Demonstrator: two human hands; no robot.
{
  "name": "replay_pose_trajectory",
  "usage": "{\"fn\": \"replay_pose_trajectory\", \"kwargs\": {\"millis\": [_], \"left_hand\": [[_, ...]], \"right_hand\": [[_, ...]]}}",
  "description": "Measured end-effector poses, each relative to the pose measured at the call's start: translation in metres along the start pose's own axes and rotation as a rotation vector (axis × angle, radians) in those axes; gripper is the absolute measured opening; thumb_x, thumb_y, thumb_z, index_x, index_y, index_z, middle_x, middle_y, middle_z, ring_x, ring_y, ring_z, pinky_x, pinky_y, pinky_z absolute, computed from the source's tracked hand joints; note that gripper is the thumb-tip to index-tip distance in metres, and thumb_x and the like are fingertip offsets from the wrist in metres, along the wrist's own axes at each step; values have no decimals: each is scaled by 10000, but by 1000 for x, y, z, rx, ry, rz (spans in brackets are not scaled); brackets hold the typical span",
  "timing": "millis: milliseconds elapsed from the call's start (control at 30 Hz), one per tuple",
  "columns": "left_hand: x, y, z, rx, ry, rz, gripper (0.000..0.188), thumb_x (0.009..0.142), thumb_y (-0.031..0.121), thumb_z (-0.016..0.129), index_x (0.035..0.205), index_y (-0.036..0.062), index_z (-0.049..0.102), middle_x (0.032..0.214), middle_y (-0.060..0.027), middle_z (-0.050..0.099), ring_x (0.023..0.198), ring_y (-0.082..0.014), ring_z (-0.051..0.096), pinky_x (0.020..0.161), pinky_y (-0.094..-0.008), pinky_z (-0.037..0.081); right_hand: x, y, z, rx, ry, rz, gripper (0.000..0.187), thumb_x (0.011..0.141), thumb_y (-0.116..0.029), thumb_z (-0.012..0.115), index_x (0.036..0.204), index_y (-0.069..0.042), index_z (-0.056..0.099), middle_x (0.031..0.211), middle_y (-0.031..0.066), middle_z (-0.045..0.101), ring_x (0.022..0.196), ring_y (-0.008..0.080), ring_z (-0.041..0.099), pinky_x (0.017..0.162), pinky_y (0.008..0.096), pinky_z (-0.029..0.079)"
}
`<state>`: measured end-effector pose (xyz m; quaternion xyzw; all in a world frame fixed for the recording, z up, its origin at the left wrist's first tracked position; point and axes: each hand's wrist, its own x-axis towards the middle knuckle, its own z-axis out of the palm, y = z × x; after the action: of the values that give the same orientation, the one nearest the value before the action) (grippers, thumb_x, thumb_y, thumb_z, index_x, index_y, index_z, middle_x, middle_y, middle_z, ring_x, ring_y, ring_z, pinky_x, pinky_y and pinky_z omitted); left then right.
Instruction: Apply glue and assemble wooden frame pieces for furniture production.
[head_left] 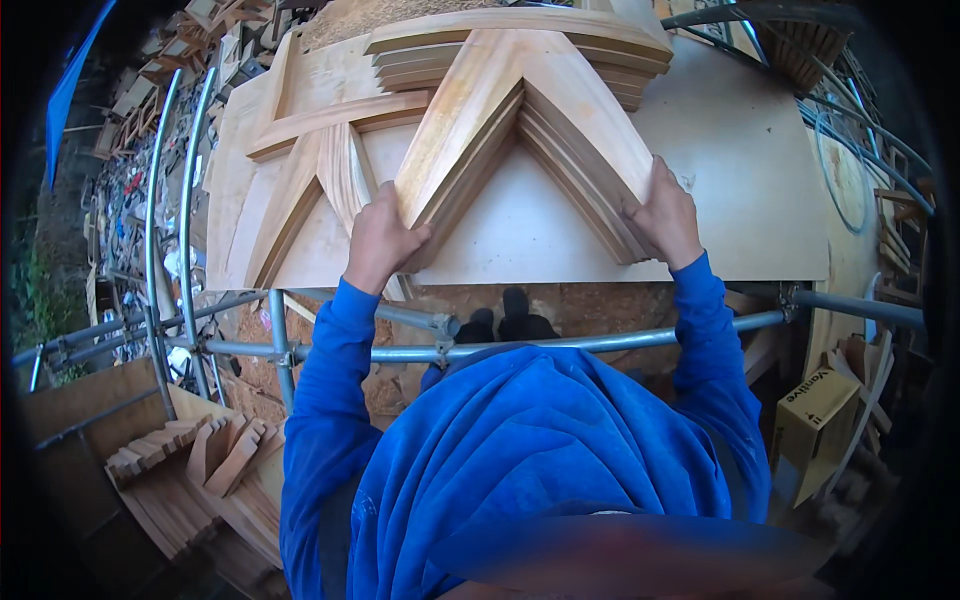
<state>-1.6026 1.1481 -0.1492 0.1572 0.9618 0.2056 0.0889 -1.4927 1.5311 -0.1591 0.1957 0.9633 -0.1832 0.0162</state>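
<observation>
A stack of V-shaped wooden pieces [455,125] lies on the pale board [745,190], its point away from me and its legs spread toward me. My left hand [382,240] is closed around the near end of the left leg, thumb on the inner side. Around the end of the right leg my right hand [668,215] is closed in the same way. Behind the point rests a stack of curved wooden pieces [412,45]. To the left lie another V-shaped piece [290,215] and a curved piece [290,138]. The fingers' undersides are hidden.
Metal pipes [590,343] run along the board's near edge, between it and my body. More wooden pieces [165,490] are piled at lower left. A cardboard box [820,410] stands at lower right, and a blue hose [838,180] hangs beyond the board's right side.
</observation>
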Motion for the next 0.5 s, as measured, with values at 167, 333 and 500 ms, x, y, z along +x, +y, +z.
{"fn": "replay_pose_trajectory", "kwargs": {"millis": [167,333,500], "left_hand": [[-6,5,1,-13,54,-2,547,705,255,843,1048,-34,528,860,-322,680,848,-484,681,760,-513,568],[-15,3,9,-44,104,32,530,696,211,837,1056,-40,541,877,-303,683,858,-481,678,762,-520,563],[-16,1,16,-69,144,27,522,684,197,835,1040,-39,535,843,-303,668,830,-480,674,754,-525,565]], "right_hand": [[-4,3,-1,34,29,-37,683,703,-256,850,1236,13,517,1083,292,682,969,441,697,877,468,568],[-11,-4,-4,56,60,-50,640,700,-256,848,1202,1,545,1065,293,697,962,448,699,867,474,571],[-14,-2,-5,30,48,19,606,715,-288,833,1165,6,551,1043,291,708,957,463,696,858,495,564]]}}
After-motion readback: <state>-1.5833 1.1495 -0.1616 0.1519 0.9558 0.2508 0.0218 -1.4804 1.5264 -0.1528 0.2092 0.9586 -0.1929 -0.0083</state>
